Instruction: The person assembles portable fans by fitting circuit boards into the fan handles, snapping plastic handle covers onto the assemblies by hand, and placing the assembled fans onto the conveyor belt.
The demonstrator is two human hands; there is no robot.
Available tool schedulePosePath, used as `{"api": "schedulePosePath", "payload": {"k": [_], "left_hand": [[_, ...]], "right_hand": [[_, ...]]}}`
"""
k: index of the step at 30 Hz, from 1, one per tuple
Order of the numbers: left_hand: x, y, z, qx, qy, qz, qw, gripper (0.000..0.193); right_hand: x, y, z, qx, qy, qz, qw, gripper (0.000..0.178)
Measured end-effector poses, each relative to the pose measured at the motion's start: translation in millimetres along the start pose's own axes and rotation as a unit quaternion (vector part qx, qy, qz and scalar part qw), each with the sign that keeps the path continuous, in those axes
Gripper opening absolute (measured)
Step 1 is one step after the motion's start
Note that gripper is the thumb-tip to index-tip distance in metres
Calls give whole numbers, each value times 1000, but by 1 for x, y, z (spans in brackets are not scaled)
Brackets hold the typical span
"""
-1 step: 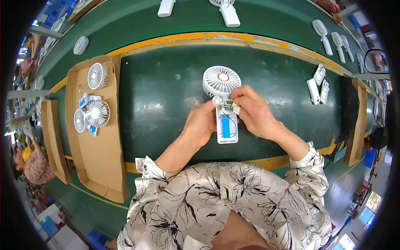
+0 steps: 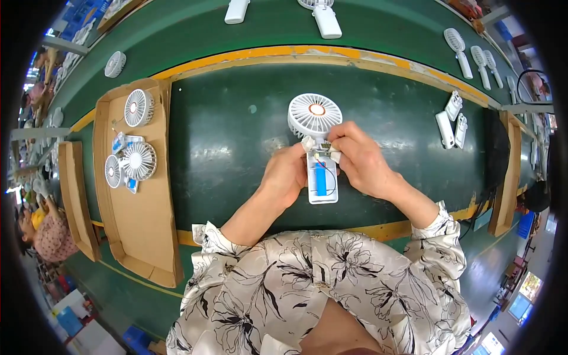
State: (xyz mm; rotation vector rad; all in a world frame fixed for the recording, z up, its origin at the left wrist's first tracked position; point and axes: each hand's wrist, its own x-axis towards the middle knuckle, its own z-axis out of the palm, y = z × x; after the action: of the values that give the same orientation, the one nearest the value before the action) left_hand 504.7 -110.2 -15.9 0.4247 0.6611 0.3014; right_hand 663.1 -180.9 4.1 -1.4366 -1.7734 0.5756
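Observation:
A white handheld fan [image 2: 315, 115] lies on the green bench in front of me, its round head pointing away. The handle is open, showing a blue battery [image 2: 321, 178], thin red and black wires and a small circuit board [image 2: 322, 150] near the neck. My left hand [image 2: 285, 174] grips the handle's left edge near the neck, its thumb wrapped in white tape. From the right, my right hand [image 2: 362, 158] pinches at the neck and board, with white tape on a finger too. Whatever small part lies between those fingertips is hidden.
At left a cardboard tray [image 2: 139, 236] holds several fan heads and opened handles. White handle covers [image 2: 445, 129] lie at the right. Beyond the yellow ledge [image 2: 260, 54], more fans [image 2: 326, 22] lie on a green surface. Another person [image 2: 52, 236] is at far left.

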Motion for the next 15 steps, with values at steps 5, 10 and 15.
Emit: {"api": "schedulePosePath", "payload": {"k": [5, 10, 15], "left_hand": [[0, -2, 1, -10, 26, 9, 1000, 32], [-1, -4, 2, 0, 55, 14, 998, 31], [-3, -7, 0, -1, 61, 44, 997, 31]], "right_hand": [[-2, -3, 3, -74, -11, -25, 997, 21], [-3, -3, 4, -116, -36, -45, 992, 21], [-5, -3, 6, -160, -57, -56, 984, 19]]}}
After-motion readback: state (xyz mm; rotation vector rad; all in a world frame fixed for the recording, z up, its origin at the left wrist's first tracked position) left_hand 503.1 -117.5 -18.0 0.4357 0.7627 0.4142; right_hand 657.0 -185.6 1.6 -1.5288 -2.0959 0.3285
